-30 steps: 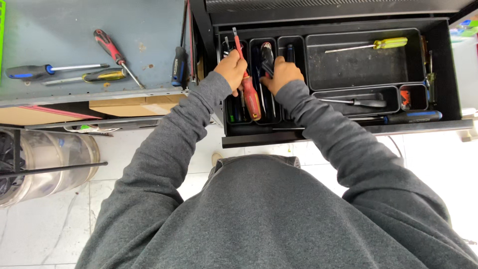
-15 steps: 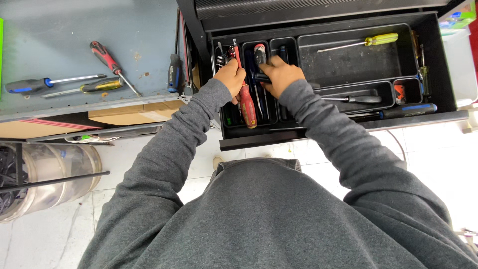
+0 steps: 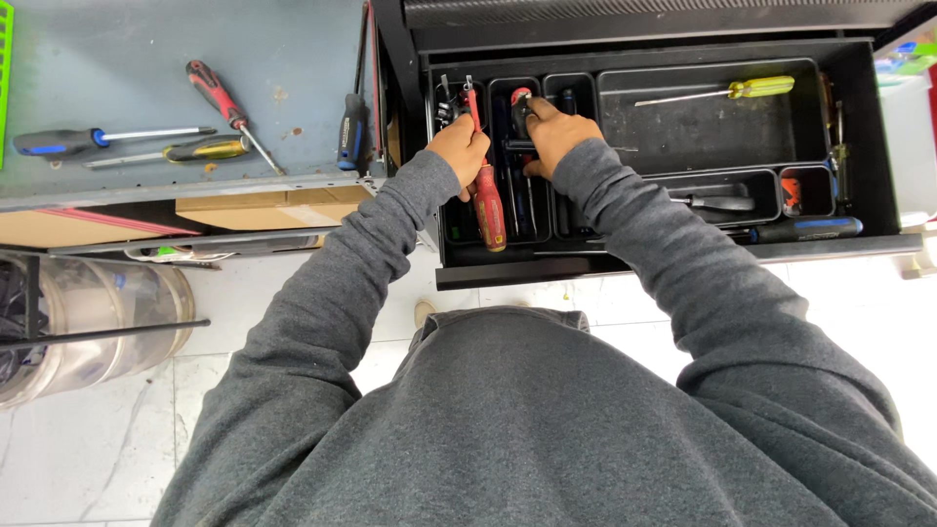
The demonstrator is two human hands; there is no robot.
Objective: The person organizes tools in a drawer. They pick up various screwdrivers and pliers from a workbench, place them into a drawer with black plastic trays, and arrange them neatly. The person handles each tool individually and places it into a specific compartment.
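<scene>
An open black drawer holds a black organiser tray with narrow compartments. My left hand is closed on a red-handled screwdriver that lies along a narrow compartment, its shaft pointing away. My right hand rests just to the right, fingers curled over a dark tool with a red and black handle in the neighbouring compartment. Both grey sleeves reach forward from the bottom of the view.
A yellow-handled screwdriver lies in the large compartment, a blue-handled one at the drawer's front. On the grey bench top lie blue, yellow and red screwdrivers. A metal drum stands at lower left.
The view has shifted slightly. Both hands stay in the narrow compartments; my right hand has moved a little further back over the dark tool.
</scene>
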